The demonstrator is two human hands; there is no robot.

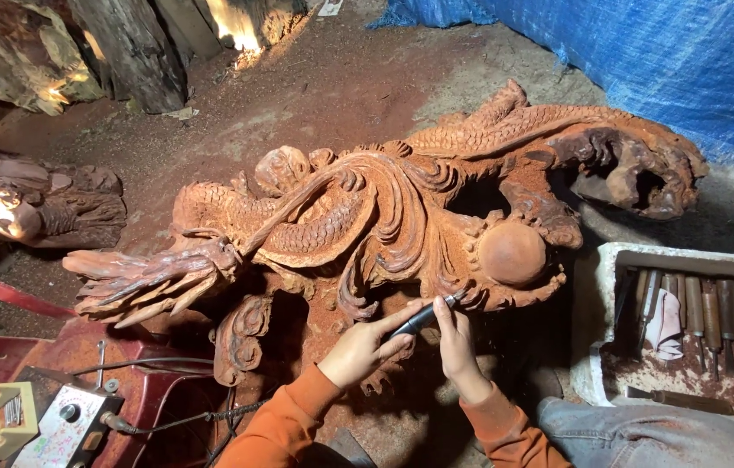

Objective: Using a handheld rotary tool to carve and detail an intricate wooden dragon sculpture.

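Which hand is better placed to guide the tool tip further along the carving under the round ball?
Probably the right hand: its fingers pinch the dark rotary tool near the tip, just below the ball. The left hand grips the tool's rear, further from the wood carving.

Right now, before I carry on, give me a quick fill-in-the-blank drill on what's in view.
1. Both hands hold one slim dark ____ tool against the carving.
2. The carving shows a scaly ____ with a smooth ball.
3. The white box on the right holds a row of ____.
4. The tarp behind is ____.

Missing words: rotary (pen-shaped); dragon; chisels; blue
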